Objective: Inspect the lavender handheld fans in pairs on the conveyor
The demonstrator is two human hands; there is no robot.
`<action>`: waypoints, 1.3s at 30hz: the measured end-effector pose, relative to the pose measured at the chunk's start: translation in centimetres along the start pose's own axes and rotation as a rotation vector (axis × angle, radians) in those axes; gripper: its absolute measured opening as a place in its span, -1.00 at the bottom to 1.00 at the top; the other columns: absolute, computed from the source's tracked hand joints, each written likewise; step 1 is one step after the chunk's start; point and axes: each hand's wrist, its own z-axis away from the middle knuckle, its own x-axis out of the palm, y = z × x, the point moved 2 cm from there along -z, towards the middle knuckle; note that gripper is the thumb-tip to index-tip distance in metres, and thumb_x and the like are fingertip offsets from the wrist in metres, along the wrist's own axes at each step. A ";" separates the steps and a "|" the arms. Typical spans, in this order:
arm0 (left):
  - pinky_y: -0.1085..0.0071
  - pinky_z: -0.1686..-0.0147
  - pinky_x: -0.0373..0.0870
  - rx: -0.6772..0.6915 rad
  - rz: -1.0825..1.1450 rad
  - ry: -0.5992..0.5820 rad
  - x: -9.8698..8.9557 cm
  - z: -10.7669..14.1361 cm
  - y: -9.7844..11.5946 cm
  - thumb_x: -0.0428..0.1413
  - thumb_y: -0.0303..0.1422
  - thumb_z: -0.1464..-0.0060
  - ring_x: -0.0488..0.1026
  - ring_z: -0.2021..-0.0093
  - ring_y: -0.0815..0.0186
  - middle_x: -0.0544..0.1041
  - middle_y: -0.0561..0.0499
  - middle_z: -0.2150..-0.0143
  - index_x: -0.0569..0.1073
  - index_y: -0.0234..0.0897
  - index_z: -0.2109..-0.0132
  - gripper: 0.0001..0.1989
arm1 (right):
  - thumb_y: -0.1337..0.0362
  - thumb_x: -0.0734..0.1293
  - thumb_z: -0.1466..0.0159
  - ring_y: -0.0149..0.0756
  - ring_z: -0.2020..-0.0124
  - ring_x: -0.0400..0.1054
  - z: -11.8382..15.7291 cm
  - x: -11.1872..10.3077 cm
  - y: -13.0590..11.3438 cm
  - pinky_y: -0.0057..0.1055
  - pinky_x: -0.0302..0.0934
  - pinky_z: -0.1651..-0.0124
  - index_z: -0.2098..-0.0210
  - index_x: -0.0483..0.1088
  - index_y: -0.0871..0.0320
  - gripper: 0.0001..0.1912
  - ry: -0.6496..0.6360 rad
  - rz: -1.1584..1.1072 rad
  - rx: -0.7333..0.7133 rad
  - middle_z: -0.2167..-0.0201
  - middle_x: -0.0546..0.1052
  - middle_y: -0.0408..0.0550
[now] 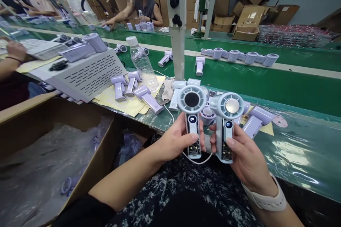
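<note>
Fans upright, dark-centred fan [192, 120] in left grip [177, 142], silver-centred fan [226, 124] in right grip [246, 156].

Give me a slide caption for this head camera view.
Left hand and right hand each hold a lit handheld fan.

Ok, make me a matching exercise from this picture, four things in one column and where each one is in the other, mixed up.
Things:
1. fan with dark centre
2. fan with silver centre
3. water bottle
4. white watch band

Places:
A. on the right wrist
B. standing on the table, beside the grey perforated box
C. held in the left hand
D. held in the right hand

Pairs: 1-C, 2-D, 3-B, 4-A
</note>
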 end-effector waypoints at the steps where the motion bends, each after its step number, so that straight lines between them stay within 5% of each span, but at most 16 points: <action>1: 0.39 0.30 0.56 -0.007 -0.018 0.022 -0.1 -0.1 -0.2 0.32 -0.26 -0.15 0.54 0.35 0.38 0.46 0.07 0.21 0.32 -0.23 0.02 -0.62 | 0.10 0.53 -0.25 -0.28 0.35 0.44 -0.1 -0.1 0.1 -0.36 0.42 0.29 -0.03 0.53 0.09 -0.61 0.022 0.012 -0.009 0.19 0.62 0.00; 7: 0.41 0.44 0.51 -0.029 0.022 0.219 -1.3 -0.9 -1.1 0.33 -0.20 -0.08 0.47 0.43 0.40 0.44 0.11 0.24 0.31 -0.20 0.05 -0.58 | 0.06 0.40 -0.36 -0.30 0.41 0.42 -0.2 -0.7 1.0 -0.38 0.41 0.35 0.05 0.52 0.10 -0.71 0.064 0.035 0.016 0.26 0.58 -0.01; 13: 0.34 0.33 0.54 0.030 -0.054 0.088 -1.3 -0.5 -0.5 0.30 -0.14 -0.13 0.53 0.41 0.36 0.48 0.09 0.27 0.34 -0.22 0.07 -0.61 | 0.05 0.36 -0.42 -0.30 0.38 0.42 0.2 -0.6 0.9 -0.38 0.40 0.33 -0.02 0.48 0.07 -0.71 -0.025 0.124 0.013 0.22 0.56 -0.04; 18: 0.32 0.30 0.51 -0.066 -0.229 0.152 -1.4 -0.7 0.0 0.25 -0.05 -0.19 0.59 0.33 0.23 0.58 -0.01 0.33 0.32 -0.26 0.05 -0.57 | 0.00 0.39 -0.39 -0.31 0.37 0.40 -0.3 -0.6 1.0 -0.37 0.40 0.28 -0.06 0.45 0.08 -0.63 0.043 0.140 0.048 0.17 0.58 -0.02; 27: 0.31 0.34 0.47 -0.109 -0.148 0.222 -0.9 -1.1 -0.3 0.25 -0.14 -0.15 0.58 0.37 0.20 0.56 0.01 0.38 0.32 -0.26 0.09 -0.63 | 0.01 0.42 -0.33 -0.29 0.40 0.44 -0.1 -0.3 0.9 -0.37 0.41 0.36 0.01 0.47 0.12 -0.63 0.075 0.014 0.050 0.22 0.59 -0.02; 35: 0.27 0.29 0.52 -0.092 -0.194 0.225 -0.4 -0.9 0.0 0.27 -0.16 -0.15 0.62 0.29 0.18 0.61 -0.09 0.21 0.35 -0.28 0.04 -0.61 | 0.06 0.45 -0.31 -0.34 0.45 0.44 0.2 -0.5 0.5 -0.43 0.37 0.47 0.12 0.51 0.16 -0.70 0.080 -0.008 0.019 0.25 0.59 -0.01; 39: 0.32 0.36 0.56 -0.090 -0.183 0.278 -0.3 -1.0 -0.5 0.41 -0.10 -0.01 0.63 0.34 0.23 0.61 -0.11 0.09 0.26 -0.24 -0.02 -0.38 | 0.06 0.40 -0.35 -0.34 0.52 0.42 0.0 -0.9 0.5 -0.41 0.36 0.50 0.10 0.50 0.11 -0.73 0.094 -0.082 -0.010 0.29 0.60 -0.03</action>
